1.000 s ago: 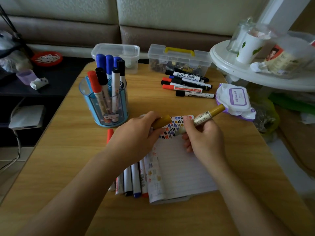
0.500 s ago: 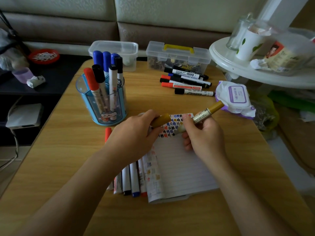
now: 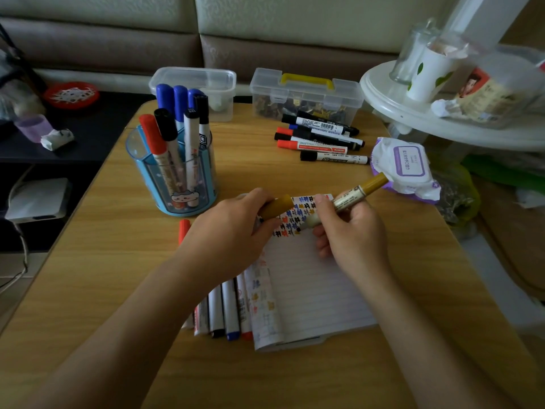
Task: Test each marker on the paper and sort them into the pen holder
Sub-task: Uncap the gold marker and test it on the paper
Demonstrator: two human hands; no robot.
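Gold marker [image 3: 351, 197] meets the notebook page [image 3: 312, 287] on a wooden table.
The right hand [image 3: 351, 231] grips the uncapped marker, its tip on the page's scribbled top edge. The left hand [image 3: 230, 231] pinches the gold cap [image 3: 277, 205] just beside it. The blue pen holder [image 3: 203, 199], with markers in it, stands near the left hand.

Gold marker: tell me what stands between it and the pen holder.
The left hand, holding the cap, lies between the gold marker in the right hand and the pen holder. Nothing else visible stands on that path. Other markers stand in the holder.
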